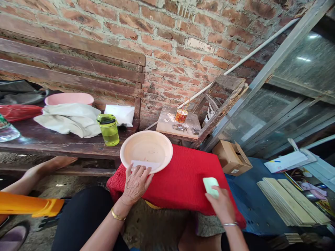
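My left hand (137, 183), with a gold bracelet at its wrist, lies over the near rim of a cream plastic basin (167, 153). Its fingers are bent over a flat white piece (146, 165) inside that rim; I cannot make out its kind. The basin stands on the left end of a red cloth (188, 170). Above the cloth's right part, my right hand (222, 204), slightly blurred, grips a pale green rounded block (210, 186) that looks like a sponge or soap bar.
A green water bottle (109, 130), a white cloth (68, 118) and a pink tub (69, 99) are on the wooden bench (23, 137) at left. Behind, a small table (167, 122) bears a patterned cup (181, 115) and padlock. A cardboard box (230, 157) and stacked boards (288, 202) lie right.
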`<state>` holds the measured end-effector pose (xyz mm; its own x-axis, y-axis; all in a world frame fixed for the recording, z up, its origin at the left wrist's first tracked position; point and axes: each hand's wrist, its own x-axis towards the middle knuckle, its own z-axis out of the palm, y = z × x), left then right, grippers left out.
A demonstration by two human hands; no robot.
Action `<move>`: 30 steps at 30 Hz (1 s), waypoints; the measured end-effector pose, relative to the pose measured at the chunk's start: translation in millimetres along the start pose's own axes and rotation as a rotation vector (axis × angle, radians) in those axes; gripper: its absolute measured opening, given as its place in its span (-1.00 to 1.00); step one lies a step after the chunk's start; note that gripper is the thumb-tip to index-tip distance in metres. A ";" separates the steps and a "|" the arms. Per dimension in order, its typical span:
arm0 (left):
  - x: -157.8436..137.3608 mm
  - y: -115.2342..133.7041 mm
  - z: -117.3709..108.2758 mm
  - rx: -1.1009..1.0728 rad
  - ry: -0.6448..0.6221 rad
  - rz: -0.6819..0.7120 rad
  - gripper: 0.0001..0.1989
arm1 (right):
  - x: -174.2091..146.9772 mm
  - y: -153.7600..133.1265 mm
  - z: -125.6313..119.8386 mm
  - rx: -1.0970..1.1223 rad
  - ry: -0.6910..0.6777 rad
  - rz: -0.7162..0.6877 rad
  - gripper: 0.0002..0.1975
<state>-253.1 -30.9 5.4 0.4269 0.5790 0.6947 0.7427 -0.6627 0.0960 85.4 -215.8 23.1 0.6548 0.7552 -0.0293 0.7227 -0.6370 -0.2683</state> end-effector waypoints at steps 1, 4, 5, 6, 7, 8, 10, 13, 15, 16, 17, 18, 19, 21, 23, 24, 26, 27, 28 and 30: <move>0.1 0.2 -0.3 0.007 -0.003 0.002 -0.84 | -3.5 -31.2 14.0 0.038 -0.028 -0.083 -0.62; 0.2 0.4 -1.4 0.017 -0.014 0.006 -0.84 | -18.3 -123.2 50.0 0.157 -0.117 -0.388 -0.69; 0.2 0.4 -1.6 0.015 -0.017 0.005 -0.84 | -22.7 -147.3 58.1 0.178 -0.132 -0.461 -0.69; 0.2 0.3 -1.8 0.010 -0.019 0.003 -0.83 | -25.8 -165.5 64.2 0.187 -0.139 -0.512 -0.69; 0.2 0.3 -2.0 0.006 -0.021 0.001 -0.83 | -26.9 -176.9 68.3 0.193 -0.143 -0.545 -0.68; 0.4 0.2 -2.0 0.002 -0.023 -0.001 -0.83 | -25.6 -181.1 70.7 0.195 -0.142 -0.556 -0.66; 1.0 0.1 -2.3 -0.003 -0.027 -0.003 -0.83 | -15.8 -168.7 71.0 0.190 -0.130 -0.511 -0.67; 2.0 0.7 -3.0 -0.012 -0.045 -0.005 -0.84 | 10.1 -109.9 60.5 0.194 -0.070 -0.344 -0.69; 2.2 1.5 -3.6 -0.021 -0.055 -0.008 -0.84 | 27.4 -56.2 46.6 0.205 0.009 -0.205 -0.67; 2.1 1.8 -3.8 -0.025 -0.058 -0.010 -0.85 | 34.5 -28.2 38.2 0.203 0.058 -0.127 -0.64; 1.9 2.0 -4.0 -0.029 -0.059 -0.014 -0.85 | 40.3 -0.7 29.6 0.197 0.098 -0.051 -0.60; 1.6 2.0 -4.2 -0.033 -0.061 -0.018 -0.86 | 44.5 25.3 21.4 0.189 0.131 0.037 -0.56; 1.6 1.6 -4.5 -0.036 -0.064 -0.022 -0.86 | 47.3 49.0 14.1 0.175 0.150 0.114 -0.52; 2.6 0.3 -5.3 -0.042 -0.071 -0.034 -0.86 | 49.3 86.3 4.6 0.151 0.183 0.234 -0.46; 5.8 0.4 -6.9 -0.039 -0.068 -0.057 -0.83 | 47.7 106.6 3.6 0.145 0.211 0.259 -0.42; 8.1 2.2 -7.8 -0.033 -0.055 -0.072 -0.79 | 46.0 110.1 6.4 0.155 0.223 0.238 -0.40; 13.0 11.9 -8.4 -0.013 -0.019 -0.100 -0.72 | 41.9 106.1 16.7 0.199 0.237 0.157 -0.37; 14.9 20.0 -7.4 -0.011 -0.006 -0.098 -0.68 | 39.6 100.4 23.3 0.220 0.241 0.111 -0.36; 16.1 29.9 -5.0 -0.020 -0.005 -0.073 -0.63 | 37.4 93.7 30.2 0.230 0.251 0.076 -0.35; 16.4 52.0 5.0 -0.080 -0.054 0.065 -0.55 | 33.3 81.0 42.4 0.218 0.293 0.046 -0.35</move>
<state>-204.8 -53.5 18.2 0.5014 0.5568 0.6622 0.6702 -0.7340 0.1098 156.3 -235.7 -40.5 0.7438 0.6303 0.2225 0.6477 -0.5972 -0.4732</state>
